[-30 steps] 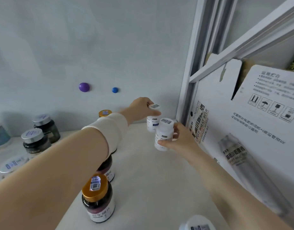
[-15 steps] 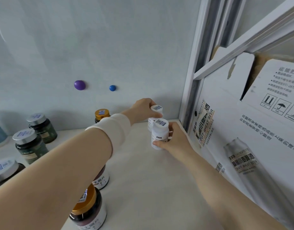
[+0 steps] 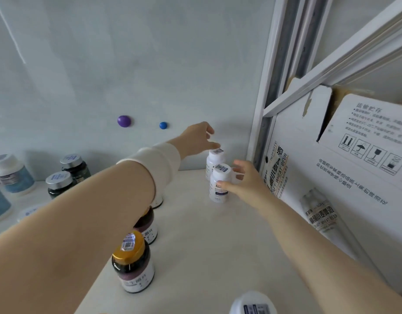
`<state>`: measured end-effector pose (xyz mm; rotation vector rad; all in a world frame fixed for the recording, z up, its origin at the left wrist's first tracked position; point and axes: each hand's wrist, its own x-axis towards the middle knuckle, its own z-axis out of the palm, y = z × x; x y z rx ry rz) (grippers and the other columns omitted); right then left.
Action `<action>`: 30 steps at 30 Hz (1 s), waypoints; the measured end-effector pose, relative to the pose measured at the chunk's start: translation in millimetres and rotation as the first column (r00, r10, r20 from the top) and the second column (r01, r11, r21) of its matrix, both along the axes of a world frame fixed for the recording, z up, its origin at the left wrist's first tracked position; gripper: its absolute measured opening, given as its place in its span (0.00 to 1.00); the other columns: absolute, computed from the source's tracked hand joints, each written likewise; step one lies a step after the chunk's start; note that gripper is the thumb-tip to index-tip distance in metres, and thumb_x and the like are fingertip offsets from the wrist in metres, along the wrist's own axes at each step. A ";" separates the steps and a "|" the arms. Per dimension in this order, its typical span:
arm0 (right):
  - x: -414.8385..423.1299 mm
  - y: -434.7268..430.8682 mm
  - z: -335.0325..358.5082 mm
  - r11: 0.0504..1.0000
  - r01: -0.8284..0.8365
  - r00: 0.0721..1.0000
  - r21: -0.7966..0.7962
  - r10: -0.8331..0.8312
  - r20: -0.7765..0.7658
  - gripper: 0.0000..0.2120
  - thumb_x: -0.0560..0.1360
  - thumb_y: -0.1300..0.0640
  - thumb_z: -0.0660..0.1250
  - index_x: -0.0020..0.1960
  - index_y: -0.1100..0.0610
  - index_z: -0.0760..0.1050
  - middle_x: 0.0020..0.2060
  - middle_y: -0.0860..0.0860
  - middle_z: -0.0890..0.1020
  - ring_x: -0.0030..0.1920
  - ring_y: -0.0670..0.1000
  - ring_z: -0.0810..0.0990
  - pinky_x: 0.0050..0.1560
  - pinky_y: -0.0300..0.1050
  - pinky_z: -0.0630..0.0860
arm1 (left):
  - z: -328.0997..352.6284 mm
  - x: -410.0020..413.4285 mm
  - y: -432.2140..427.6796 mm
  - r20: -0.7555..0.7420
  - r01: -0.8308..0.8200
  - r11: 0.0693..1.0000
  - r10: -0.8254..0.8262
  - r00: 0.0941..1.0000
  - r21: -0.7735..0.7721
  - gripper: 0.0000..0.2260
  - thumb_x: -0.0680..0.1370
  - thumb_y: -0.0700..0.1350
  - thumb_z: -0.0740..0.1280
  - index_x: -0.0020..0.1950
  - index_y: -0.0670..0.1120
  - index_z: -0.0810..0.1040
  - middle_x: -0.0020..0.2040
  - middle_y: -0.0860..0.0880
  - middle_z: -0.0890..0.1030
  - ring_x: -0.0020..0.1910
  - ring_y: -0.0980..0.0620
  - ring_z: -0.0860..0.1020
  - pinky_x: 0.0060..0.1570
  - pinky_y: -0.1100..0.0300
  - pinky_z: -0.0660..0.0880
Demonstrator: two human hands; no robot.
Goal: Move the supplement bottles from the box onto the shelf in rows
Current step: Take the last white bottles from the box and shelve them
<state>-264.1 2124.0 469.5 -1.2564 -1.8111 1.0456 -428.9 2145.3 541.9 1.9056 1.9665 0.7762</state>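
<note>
Beside "CRAFT WHEAT BEER" carton [image 3: 331,177] — left hand [image 3: 196,141], right hand [image 3: 245,182] loose-fingered at white bottles [image 3: 218,196].

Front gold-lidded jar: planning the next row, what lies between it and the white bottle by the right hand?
Bare shelf only, shown in head view.

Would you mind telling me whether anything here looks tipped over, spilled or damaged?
Only the cardboard box on the right: its upper flap is torn, showing brown board. The white bottles in the corner and the dark jars all stand upright, and nothing is spilled.
</note>
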 end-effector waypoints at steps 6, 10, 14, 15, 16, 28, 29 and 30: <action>1.0 -37.5 52.7 0.952 -0.057 0.962 0.302 -0.028 0.272 0.35 0.71 0.52 0.72 0.72 0.57 0.61 0.67 0.55 0.67 0.68 0.52 0.65 0.63 0.42 0.63 | 41.0 -9.2 -85.2 -0.635 -0.093 0.988 0.148 0.758 0.120 0.20 0.79 0.49 0.62 0.69 0.45 0.66 0.62 0.46 0.74 0.60 0.45 0.74 0.52 0.56 0.68; -11.8 -84.5 74.7 0.876 -0.193 0.843 0.442 -0.082 0.532 0.32 0.73 0.51 0.69 0.72 0.57 0.60 0.66 0.56 0.67 0.68 0.57 0.66 0.64 0.49 0.65 | 55.3 -12.1 -160.2 -0.852 -0.164 0.967 0.249 0.461 0.194 0.19 0.80 0.48 0.61 0.69 0.44 0.65 0.62 0.45 0.73 0.60 0.45 0.73 0.54 0.56 0.68; -44.1 -144.4 84.3 0.769 -0.364 0.753 0.525 -0.088 0.652 0.28 0.74 0.48 0.67 0.68 0.60 0.64 0.62 0.58 0.71 0.63 0.58 0.70 0.58 0.49 0.70 | 61.2 -26.2 -236.1 -0.888 -0.243 0.945 0.295 0.354 0.217 0.18 0.79 0.47 0.60 0.68 0.44 0.66 0.61 0.45 0.74 0.59 0.46 0.74 0.53 0.57 0.68; -55.3 -161.5 85.6 0.744 -0.403 0.742 0.533 -0.075 0.667 0.27 0.74 0.47 0.67 0.67 0.60 0.65 0.60 0.57 0.72 0.62 0.58 0.72 0.57 0.49 0.71 | 61.6 -33.3 -256.1 -0.897 -0.262 0.941 0.296 0.327 0.215 0.18 0.79 0.45 0.60 0.68 0.44 0.66 0.61 0.45 0.74 0.59 0.46 0.74 0.52 0.57 0.68; -67.9 -177.9 87.0 0.718 -0.444 0.728 0.536 -0.060 0.683 0.27 0.74 0.47 0.66 0.66 0.60 0.65 0.59 0.57 0.72 0.61 0.58 0.72 0.56 0.49 0.71 | 62.0 -41.5 -276.7 -0.904 -0.287 0.934 0.301 0.305 0.214 0.17 0.79 0.44 0.59 0.67 0.44 0.67 0.60 0.45 0.75 0.58 0.46 0.74 0.51 0.57 0.67; -297.5 -437.2 102.3 0.337 -0.777 0.616 0.532 0.236 0.751 0.22 0.77 0.50 0.61 0.66 0.61 0.64 0.63 0.60 0.70 0.63 0.60 0.69 0.61 0.53 0.69 | 52.1 -203.4 -595.2 -0.922 -0.722 0.662 0.378 0.088 0.203 0.17 0.79 0.43 0.58 0.68 0.41 0.66 0.61 0.43 0.75 0.61 0.44 0.74 0.57 0.53 0.70; -321.6 -465.7 101.1 0.299 -0.795 0.600 0.528 0.256 0.758 0.23 0.77 0.49 0.61 0.67 0.60 0.63 0.64 0.59 0.69 0.64 0.60 0.68 0.62 0.54 0.68 | 49.4 -219.6 -628.8 -0.920 -0.752 0.627 0.385 0.073 0.203 0.18 0.80 0.43 0.57 0.69 0.41 0.65 0.62 0.43 0.74 0.62 0.43 0.74 0.58 0.53 0.70; -345.3 -495.4 98.2 0.265 -0.811 0.582 0.522 0.276 0.765 0.24 0.77 0.49 0.61 0.68 0.60 0.63 0.66 0.60 0.68 0.66 0.60 0.67 0.62 0.54 0.67 | 45.4 -236.0 -662.5 -0.916 -0.781 0.593 0.394 0.070 0.196 0.17 0.80 0.43 0.57 0.69 0.41 0.65 0.63 0.43 0.74 0.62 0.43 0.73 0.58 0.53 0.69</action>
